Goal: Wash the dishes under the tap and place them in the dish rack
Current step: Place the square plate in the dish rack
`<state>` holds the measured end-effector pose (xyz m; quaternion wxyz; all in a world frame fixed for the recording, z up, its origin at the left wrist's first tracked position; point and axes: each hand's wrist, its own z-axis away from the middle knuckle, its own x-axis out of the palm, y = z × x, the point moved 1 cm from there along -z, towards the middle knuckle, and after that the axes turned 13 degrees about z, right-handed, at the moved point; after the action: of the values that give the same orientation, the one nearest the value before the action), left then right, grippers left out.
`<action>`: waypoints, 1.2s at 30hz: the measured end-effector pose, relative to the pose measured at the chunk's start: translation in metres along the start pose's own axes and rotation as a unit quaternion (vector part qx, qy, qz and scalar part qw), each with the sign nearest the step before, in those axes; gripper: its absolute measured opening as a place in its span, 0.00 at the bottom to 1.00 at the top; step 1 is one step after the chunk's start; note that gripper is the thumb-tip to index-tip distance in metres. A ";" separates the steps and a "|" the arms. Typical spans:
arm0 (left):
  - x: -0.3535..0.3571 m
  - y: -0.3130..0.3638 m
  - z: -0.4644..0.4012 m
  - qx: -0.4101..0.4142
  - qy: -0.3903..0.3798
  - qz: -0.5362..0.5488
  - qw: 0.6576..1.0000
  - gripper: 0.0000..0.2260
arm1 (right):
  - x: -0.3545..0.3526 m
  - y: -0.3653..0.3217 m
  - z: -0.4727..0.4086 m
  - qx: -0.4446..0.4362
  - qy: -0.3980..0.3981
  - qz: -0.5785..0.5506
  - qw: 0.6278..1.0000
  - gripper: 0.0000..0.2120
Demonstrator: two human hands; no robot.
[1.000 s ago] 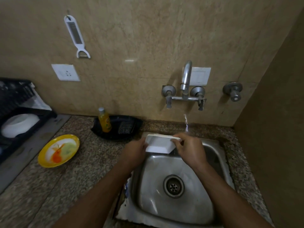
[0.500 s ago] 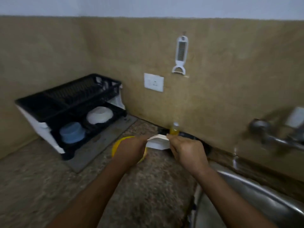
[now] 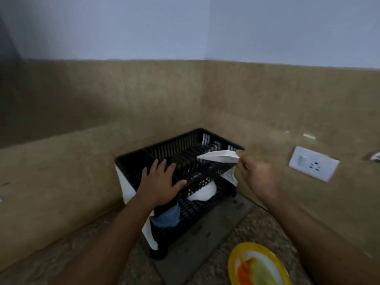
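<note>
Beige stone-tiled wall cladding (image 3: 144, 95) fills the middle of the frame, meeting in a corner; above it runs a pale blue painted wall (image 3: 185, 27). A white wall socket plate (image 3: 313, 163) sits at right. A speckled brown granite worktop (image 3: 127, 270) spans the bottom, dimly lit.

speckled counter (image 3: 86, 262) bears rack (image 3: 144, 161), plate (image 3: 259, 266).

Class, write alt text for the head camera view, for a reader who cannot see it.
The right hand pinches a white dish over the top tier of a black dish rack, while the left hand rests open on its front edge. A dirty yellow plate waits on the counter.
</note>
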<state>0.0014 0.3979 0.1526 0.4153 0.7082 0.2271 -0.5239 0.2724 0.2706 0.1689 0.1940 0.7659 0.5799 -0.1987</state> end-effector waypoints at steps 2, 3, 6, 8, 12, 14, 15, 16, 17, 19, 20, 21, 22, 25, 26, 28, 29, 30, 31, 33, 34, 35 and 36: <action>0.006 -0.010 -0.010 -0.027 -0.045 0.016 0.998 0.38 | 0.030 -0.010 -0.023 0.012 0.012 -0.024 1.000 0.18; 0.008 -0.013 -0.014 -0.039 -0.062 0.027 0.997 0.39 | 0.045 -0.015 -0.033 0.011 0.022 -0.031 0.999 0.16; 0.014 -0.017 -0.023 -0.046 -0.081 0.038 0.995 0.41 | 0.085 -0.031 -0.062 -0.021 0.050 -0.014 0.998 0.10; 0.019 -0.020 -0.025 -0.043 -0.083 0.038 0.995 0.41 | 0.111 -0.037 -0.080 -0.034 0.034 0.023 0.999 0.06; 0.023 -0.021 -0.024 -0.038 -0.090 0.043 0.994 0.41 | 0.162 -0.036 -0.105 -0.021 -0.069 0.037 0.997 0.04; 0.024 -0.021 -0.026 -0.038 -0.091 0.046 0.994 0.41 | 0.180 -0.038 -0.112 -0.047 -0.103 0.042 0.993 0.03; 0.025 -0.021 -0.027 -0.038 -0.089 0.049 0.994 0.41 | 0.185 -0.040 -0.113 -0.062 -0.115 0.049 0.990 0.05; 0.026 -0.021 -0.027 -0.039 -0.086 0.050 0.994 0.41 | 0.190 -0.041 -0.113 -0.072 -0.120 0.060 0.988 0.07; 0.026 -0.022 -0.027 -0.038 -0.083 0.049 0.995 0.41 | 0.195 -0.041 -0.113 -0.077 -0.129 0.069 0.986 0.08; 0.026 -0.022 -0.027 -0.039 -0.083 0.046 0.995 0.40 | 0.205 -0.038 -0.111 -0.082 -0.173 0.093 0.977 0.07; 0.026 -0.022 -0.028 -0.039 -0.085 0.046 0.995 0.40 | 0.210 -0.036 -0.110 -0.091 -0.203 0.110 0.969 0.06; 0.026 -0.022 -0.029 -0.039 -0.085 0.046 0.995 0.40 | 0.215 -0.035 -0.109 -0.104 -0.233 0.125 0.959 0.04; 0.026 -0.022 -0.030 -0.039 -0.084 0.046 0.995 0.40 | 0.218 -0.033 -0.109 -0.114 -0.255 0.129 0.951 0.05; 0.028 -0.022 -0.030 -0.034 -0.084 0.049 0.995 0.40 | 0.219 -0.025 -0.111 -0.129 -0.297 0.094 0.942 0.10; 0.029 -0.023 -0.029 -0.033 -0.082 0.050 0.995 0.40 | 0.219 -0.020 -0.110 -0.138 -0.309 0.095 0.936 0.10; 0.029 -0.023 -0.028 -0.032 -0.081 0.050 0.995 0.39 | 0.219 -0.009 -0.106 -0.155 -0.336 0.089 0.925 0.12; 0.029 -0.023 -0.028 -0.032 -0.080 0.050 0.995 0.39 | 0.218 -0.005 -0.103 -0.161 -0.352 0.067 0.920 0.15; 0.029 -0.023 -0.029 -0.033 -0.080 0.050 0.995 0.39 | 0.218 -0.003 -0.100 -0.165 -0.367 0.040 0.915 0.18; 0.029 -0.022 -0.030 -0.033 -0.081 0.049 0.995 0.40 | 0.219 -0.002 -0.097 -0.168 -0.380 0.017 0.910 0.20; 0.029 -0.022 -0.030 -0.035 -0.081 0.046 0.995 0.40 | 0.224 -0.002 -0.095 -0.169 -0.404 0.017 0.899 0.23; 0.029 -0.022 -0.029 -0.036 -0.082 0.046 0.995 0.40 | 0.227 -0.003 -0.095 -0.168 -0.418 0.029 0.892 0.25; 0.028 -0.022 -0.029 -0.038 -0.084 0.046 0.995 0.40 | 0.229 -0.004 -0.094 -0.164 -0.431 0.038 0.886 0.26; 0.028 -0.022 -0.029 -0.039 -0.086 0.045 0.995 0.40 | 0.231 -0.005 -0.093 -0.160 -0.445 0.044 0.880 0.28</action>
<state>0.0110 0.4307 0.1217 0.4839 0.6535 0.1786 -0.5539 0.3325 0.5081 0.1256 0.5599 0.5798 0.4225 -0.4146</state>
